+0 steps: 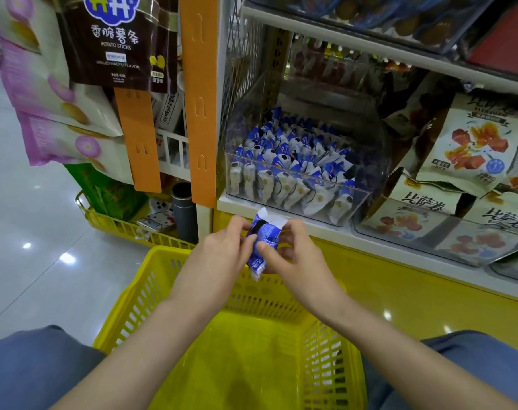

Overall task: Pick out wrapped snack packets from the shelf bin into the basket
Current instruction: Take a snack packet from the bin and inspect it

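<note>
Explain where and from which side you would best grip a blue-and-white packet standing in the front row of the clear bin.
Pinch the crimped top end of a front-row packet, coming from above through the open top of the clear bin. The packets stand upright, packed side by side behind the front wall, so only their tops are free; the flat seal likely suits a thumb-and-finger pinch.

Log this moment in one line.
left hand + right hand: hold packet | at basket far rim | bin: many packets | basket: none visible
</note>
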Tool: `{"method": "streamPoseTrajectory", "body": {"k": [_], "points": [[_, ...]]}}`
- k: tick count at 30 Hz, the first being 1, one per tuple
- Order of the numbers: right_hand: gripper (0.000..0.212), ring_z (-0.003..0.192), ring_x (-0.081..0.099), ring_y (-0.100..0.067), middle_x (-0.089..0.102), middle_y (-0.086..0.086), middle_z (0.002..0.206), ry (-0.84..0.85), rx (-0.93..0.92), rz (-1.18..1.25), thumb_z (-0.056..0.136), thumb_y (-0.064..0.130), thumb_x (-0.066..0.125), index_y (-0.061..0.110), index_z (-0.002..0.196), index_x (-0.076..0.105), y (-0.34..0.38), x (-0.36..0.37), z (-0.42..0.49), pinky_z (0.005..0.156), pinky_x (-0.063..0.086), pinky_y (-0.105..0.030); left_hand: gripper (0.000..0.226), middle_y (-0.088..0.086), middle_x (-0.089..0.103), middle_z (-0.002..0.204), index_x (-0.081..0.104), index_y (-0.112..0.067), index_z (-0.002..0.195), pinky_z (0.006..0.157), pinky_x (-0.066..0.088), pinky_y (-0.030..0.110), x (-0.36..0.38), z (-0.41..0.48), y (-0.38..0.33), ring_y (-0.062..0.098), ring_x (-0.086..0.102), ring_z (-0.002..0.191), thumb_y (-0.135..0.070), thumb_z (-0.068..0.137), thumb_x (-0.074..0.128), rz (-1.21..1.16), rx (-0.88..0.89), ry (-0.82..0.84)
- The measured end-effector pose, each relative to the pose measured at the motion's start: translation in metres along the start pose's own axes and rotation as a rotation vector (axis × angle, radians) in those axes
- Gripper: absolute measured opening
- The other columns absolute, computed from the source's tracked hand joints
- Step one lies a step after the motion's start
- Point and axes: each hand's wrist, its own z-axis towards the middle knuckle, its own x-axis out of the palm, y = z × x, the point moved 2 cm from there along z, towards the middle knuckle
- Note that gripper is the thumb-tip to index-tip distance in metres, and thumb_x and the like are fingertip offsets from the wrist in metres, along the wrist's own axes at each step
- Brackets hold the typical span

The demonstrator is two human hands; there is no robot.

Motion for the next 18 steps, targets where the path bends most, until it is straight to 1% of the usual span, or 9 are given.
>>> {"method": "streamPoseTrajectory", "body": {"k": [2,5,7,8,10,11,14,16,18], "points": [[0.028,0.085,0.066,-0.019,0.064,0.004,0.097,0.009,-0.028,-0.078,0.086,0.022,0.063,0.017,0.106,0.044,-0.001,0.001,-0.002,0.075,0.055,-0.045,0.024,0.003,0.067,0.092,0.049,-0.016,0.112,0.067,0.050,0.041,-0.001,0.000,-0.001,0.026,0.063,0.084,-0.032,0.096,0.041,0.099,0.021,-0.001],[0.028,0.085,0.065,-0.016,0.062,0.009,0.097,0.019,-0.056,-0.103,0.086,0.025,0.062,0.023,0.105,0.042,-0.004,0.002,-0.001,0.076,0.055,-0.043,0.020,0.005,0.062,0.081,0.048,-0.014,0.107,0.057,0.040,0.036,-0.001,0.000,-0.002,0.028,0.060,0.076,-0.028,0.097,0.038,0.167,0.042,-0.006],[0.027,0.083,0.064,-0.008,0.061,0.015,0.095,0.020,-0.084,-0.131,0.086,0.027,0.062,0.032,0.103,0.041,-0.007,0.002,0.000,0.075,0.055,-0.033,0.014,0.005,0.060,0.077,0.047,-0.015,0.102,0.057,0.041,0.039,0.000,0.000,-0.001,0.028,0.058,0.072,-0.025,0.097,0.040,0.080,0.018,-0.007],[0.028,0.080,0.062,-0.003,0.060,0.018,0.094,0.018,-0.102,-0.148,0.087,0.028,0.061,0.039,0.100,0.040,-0.006,0.002,0.000,0.071,0.053,-0.024,0.011,0.004,0.060,0.075,0.047,-0.016,0.100,0.058,0.042,0.039,0.001,0.000,0.001,0.026,0.057,0.070,-0.025,0.097,0.041,0.020,-0.008,-0.011],[0.030,0.077,0.059,0.007,0.057,0.023,0.090,-0.003,-0.147,-0.190,0.087,0.028,0.062,0.045,0.094,0.038,-0.005,0.000,0.000,0.065,0.047,-0.010,0.011,0.000,0.063,0.074,0.048,-0.021,0.098,0.059,0.043,0.034,0.004,0.001,0.004,0.018,0.058,0.068,-0.029,0.096,0.041,-0.108,-0.078,0.003],[0.032,0.078,0.057,0.009,0.056,0.023,0.090,-0.020,-0.177,-0.223,0.086,0.028,0.062,0.046,0.094,0.038,-0.004,-0.002,0.000,0.065,0.046,-0.008,0.015,-0.004,0.065,0.074,0.049,-0.024,0.097,0.062,0.046,0.030,0.006,0.002,0.005,0.012,0.059,0.069,-0.037,0.095,0.041,-0.204,-0.124,0.033],[0.036,0.087,0.055,0.001,0.052,0.015,0.106,-0.049,-0.274,-0.362,0.085,0.030,0.063,0.037,0.114,0.043,-0.005,-0.004,-0.002,0.075,0.052,-0.023,0.040,-0.016,0.070,0.079,0.050,-0.030,0.098,0.080,0.051,0.032,0.013,0.001,0.001,0.000,0.064,0.082,-0.063,0.076,0.040,-0.585,-0.292,0.164],[0.045,0.086,0.053,-0.002,0.043,0.012,0.109,-0.034,-0.334,-0.460,0.084,0.030,0.063,0.032,0.125,0.042,-0.005,-0.003,-0.003,0.075,0.053,-0.030,0.045,-0.012,0.070,0.084,0.050,-0.028,0.101,0.084,0.052,0.036,0.018,0.001,0.002,0.003,0.065,0.085,-0.062,0.072,0.047,-0.712,-0.350,0.168],[0.050,0.083,0.052,-0.001,0.039,0.013,0.107,-0.016,-0.364,-0.494,0.083,0.032,0.065,0.032,0.127,0.043,-0.004,-0.001,-0.004,0.074,0.052,-0.027,0.026,-0.006,0.066,0.087,0.050,-0.027,0.102,0.078,0.054,0.035,0.018,0.003,0.004,0.007,0.065,0.082,-0.047,0.085,0.049,-0.752,-0.372,0.123]]}}
